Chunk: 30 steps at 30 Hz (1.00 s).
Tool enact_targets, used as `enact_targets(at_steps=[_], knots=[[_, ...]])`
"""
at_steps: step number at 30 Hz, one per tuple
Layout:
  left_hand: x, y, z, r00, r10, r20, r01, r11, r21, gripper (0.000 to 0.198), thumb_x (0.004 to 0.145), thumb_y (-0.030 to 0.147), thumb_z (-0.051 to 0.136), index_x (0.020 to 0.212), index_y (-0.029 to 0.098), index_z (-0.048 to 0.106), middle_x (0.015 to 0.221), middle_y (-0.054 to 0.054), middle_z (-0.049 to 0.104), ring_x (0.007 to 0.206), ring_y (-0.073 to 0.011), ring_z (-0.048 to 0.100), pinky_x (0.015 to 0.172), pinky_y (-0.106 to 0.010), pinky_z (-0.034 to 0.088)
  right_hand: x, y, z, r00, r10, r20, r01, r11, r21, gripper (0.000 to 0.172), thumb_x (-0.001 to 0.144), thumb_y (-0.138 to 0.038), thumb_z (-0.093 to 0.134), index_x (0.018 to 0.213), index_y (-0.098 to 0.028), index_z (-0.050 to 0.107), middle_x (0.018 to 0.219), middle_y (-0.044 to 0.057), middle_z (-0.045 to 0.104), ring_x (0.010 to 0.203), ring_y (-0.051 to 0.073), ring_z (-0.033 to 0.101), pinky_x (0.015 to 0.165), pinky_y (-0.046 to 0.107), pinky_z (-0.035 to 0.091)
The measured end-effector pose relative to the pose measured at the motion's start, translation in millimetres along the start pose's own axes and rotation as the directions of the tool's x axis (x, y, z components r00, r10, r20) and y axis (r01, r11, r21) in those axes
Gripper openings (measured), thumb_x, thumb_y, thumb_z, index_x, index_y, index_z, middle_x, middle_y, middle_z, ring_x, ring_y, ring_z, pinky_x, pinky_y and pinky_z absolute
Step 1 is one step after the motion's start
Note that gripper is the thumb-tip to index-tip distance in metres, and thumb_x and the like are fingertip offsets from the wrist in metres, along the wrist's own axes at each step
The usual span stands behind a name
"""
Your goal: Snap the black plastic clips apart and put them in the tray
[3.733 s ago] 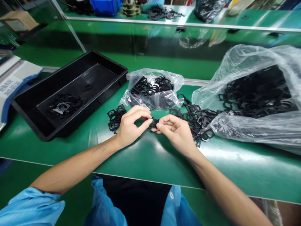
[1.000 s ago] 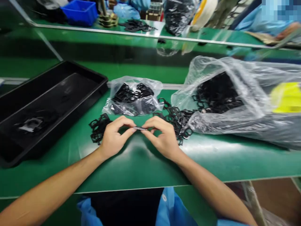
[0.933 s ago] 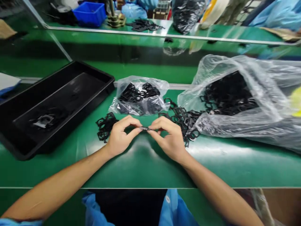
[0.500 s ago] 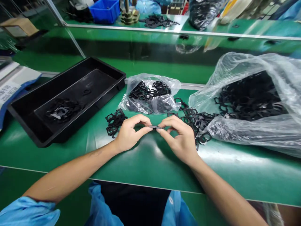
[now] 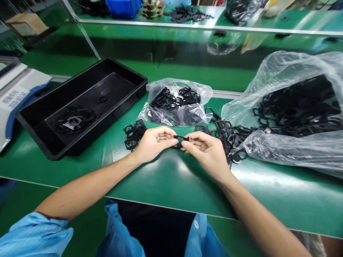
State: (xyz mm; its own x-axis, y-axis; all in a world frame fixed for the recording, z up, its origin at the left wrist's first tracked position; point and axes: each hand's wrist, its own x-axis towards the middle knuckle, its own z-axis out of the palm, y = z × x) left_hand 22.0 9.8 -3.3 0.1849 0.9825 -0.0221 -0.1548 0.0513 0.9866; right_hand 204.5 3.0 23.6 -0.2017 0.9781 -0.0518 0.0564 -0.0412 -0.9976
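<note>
Between my two hands, a small black plastic ring-shaped part point(image 5: 181, 137) is held just above the green tabletop. My left hand point(image 5: 157, 142) pinches its left end with thumb and fingers. Its right end is pinched by my right hand point(image 5: 206, 150). Fingertips cover much of the part. A small pile of black parts point(image 5: 133, 135) lies beside my left hand. Behind my right hand, more loose black parts point(image 5: 227, 135) spread over the table. Straight ahead sits a small clear bag point(image 5: 177, 116) holding similar parts.
A black tray point(image 5: 128, 98) with several parts inside stands at left. On the right lies a large open plastic bag point(image 5: 284, 146) full of black parts. A raised shelf edge point(image 5: 171, 23) runs across the back, with a blue bin point(image 5: 124, 8) on it.
The part has turned from nearly flat to tilted, and my fingers have curled in behind it. Both hands still grip it. The whole view has shifted slightly.
</note>
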Motion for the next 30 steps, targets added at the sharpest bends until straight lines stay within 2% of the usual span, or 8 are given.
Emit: enact_targets(at_steps=[4,10,14,19,25,30], knots=[[-0.6,1.7,-0.4,0.999,-0.043,0.011,0.043,0.996,-0.077,0.035,0.067,0.041,0.088,0.08,0.014,0.07,0.074,-0.003,0.075,0.067,-0.0154,0.072,0.071,-0.029,0.06,-1.3,0.7,0.3,1.0,-0.026,0.011,0.026,1.0,-0.003,0.043,0.069,-0.058,0.082,0.081,-0.02,0.068,0.071,0.002,0.068,0.064,0.016,0.066,0.065,0.031,0.059],[1.6,4.3,-4.5,0.982,-0.148,0.116,0.172,0.957,-0.235,0.034,0.064,0.036,0.092,0.081,0.013,0.074,0.076,-0.004,0.077,0.069,-0.0172,0.073,0.076,-0.033,0.062,-4.8,0.3,0.5,0.997,-0.071,0.002,0.071,0.997,-0.02,0.039,0.073,-0.058,0.08,0.083,-0.021,0.07,0.074,0.002,0.069,0.067,0.017,0.067,0.067,0.031,0.059],[3.8,3.3,-6.7,0.968,-0.211,0.138,0.236,0.95,-0.203,0.037,0.063,0.04,0.092,0.081,0.013,0.077,0.076,-0.005,0.077,0.07,-0.017,0.073,0.073,-0.031,0.06,-5.5,1.2,0.1,0.997,-0.076,-0.005,0.076,0.996,-0.043,0.035,0.076,-0.054,0.079,0.083,-0.021,0.07,0.076,0.003,0.07,0.068,0.017,0.068,0.066,0.03,0.059],[4.5,3.4,-6.9,0.962,-0.225,0.156,0.251,0.953,-0.171,0.034,0.064,0.04,0.091,0.08,0.013,0.078,0.077,-0.006,0.077,0.072,-0.0172,0.072,0.072,-0.03,0.059,-4.7,2.5,-0.9,0.998,-0.069,-0.008,0.069,0.997,-0.031,0.034,0.077,-0.052,0.079,0.077,-0.021,0.067,0.071,0.002,0.068,0.064,0.017,0.068,0.064,0.03,0.059],[4.0,3.9,-4.7,0.954,-0.24,0.179,0.281,0.926,-0.253,0.035,0.06,0.04,0.094,0.076,0.014,0.078,0.074,-0.004,0.076,0.07,-0.0153,0.072,0.073,-0.029,0.059,-2.4,3.2,-1.4,0.998,-0.058,-0.006,0.058,0.998,0.009,0.039,0.071,-0.055,0.083,0.074,-0.02,0.065,0.069,0.001,0.068,0.061,0.017,0.067,0.064,0.031,0.059],[2.5,1.4,-3.9,0.953,-0.261,0.156,0.297,0.911,-0.287,0.036,0.062,0.038,0.093,0.082,0.014,0.077,0.076,-0.004,0.077,0.069,-0.0144,0.072,0.074,-0.028,0.058,-2.7,5.4,-0.5,0.997,-0.068,-0.045,0.068,0.998,-0.004,0.038,0.071,-0.054,0.084,0.074,-0.021,0.065,0.066,0.001,0.068,0.06,0.017,0.068,0.062,0.03,0.059]])
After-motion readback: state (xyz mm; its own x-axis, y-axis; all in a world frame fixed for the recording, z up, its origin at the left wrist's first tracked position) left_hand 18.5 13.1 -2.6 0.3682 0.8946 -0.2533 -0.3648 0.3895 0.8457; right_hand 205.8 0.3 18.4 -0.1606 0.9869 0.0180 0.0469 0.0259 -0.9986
